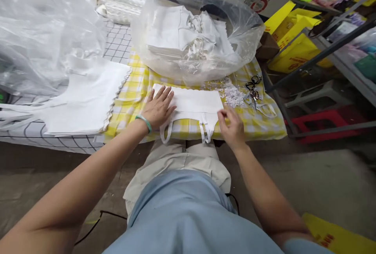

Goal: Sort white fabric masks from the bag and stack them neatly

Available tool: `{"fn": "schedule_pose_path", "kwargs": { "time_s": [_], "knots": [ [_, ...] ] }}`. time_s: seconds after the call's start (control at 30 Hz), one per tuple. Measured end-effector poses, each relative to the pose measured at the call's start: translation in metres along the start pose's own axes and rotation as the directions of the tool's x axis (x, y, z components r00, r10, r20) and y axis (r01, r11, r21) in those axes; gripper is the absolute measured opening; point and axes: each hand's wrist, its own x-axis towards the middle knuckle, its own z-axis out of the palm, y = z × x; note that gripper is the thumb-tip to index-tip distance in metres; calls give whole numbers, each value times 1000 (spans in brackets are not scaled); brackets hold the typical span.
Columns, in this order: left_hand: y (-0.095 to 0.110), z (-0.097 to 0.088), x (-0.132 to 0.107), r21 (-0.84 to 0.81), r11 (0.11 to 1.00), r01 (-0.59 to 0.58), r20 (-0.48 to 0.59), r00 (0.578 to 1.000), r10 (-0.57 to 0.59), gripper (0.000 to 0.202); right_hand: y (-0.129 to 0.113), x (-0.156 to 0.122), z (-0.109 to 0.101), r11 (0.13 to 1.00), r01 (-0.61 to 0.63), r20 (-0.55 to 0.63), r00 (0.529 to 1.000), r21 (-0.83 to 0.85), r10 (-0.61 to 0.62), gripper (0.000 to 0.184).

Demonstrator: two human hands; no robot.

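Note:
A white strap top (195,102) lies spread before me on the table's front part, its scalloped edge away from me and its straps (205,128) hanging toward my lap. My left hand (158,109) rests flat on its left side, fingers spread. At the right side, my right hand (231,126) is closed, thumb and forefinger pinched at the garment's edge; the fingertips are slightly blurred. A green bangle (143,123) circles my left wrist.
More white tops (85,93) are stacked at left. A clear plastic bag (188,68) holds folded ones behind. White scraps (233,92) and scissors (254,89) lie at right on the yellow checked cloth (249,126). A metal rack (326,130) stands beyond.

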Motion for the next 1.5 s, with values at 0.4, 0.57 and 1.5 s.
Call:
{"fn": "schedule_pose_path", "kwargs": {
  "time_s": [0.4, 0.57, 1.5],
  "knots": [
    [94, 42, 54, -104, 944, -314, 208, 921, 330, 60, 11, -104, 44, 496, -589, 336, 793, 638, 509, 36],
    [90, 49, 51, -91, 945, -315, 193, 925, 327, 63, 4, -108, 8, 524, -570, 485, 819, 632, 307, 24],
    [-114, -37, -88, -383, 869, 314, -528, 698, -484, 31, -224, 206, 219, 897, 391, 367, 819, 204, -440, 21]
  ]
}}
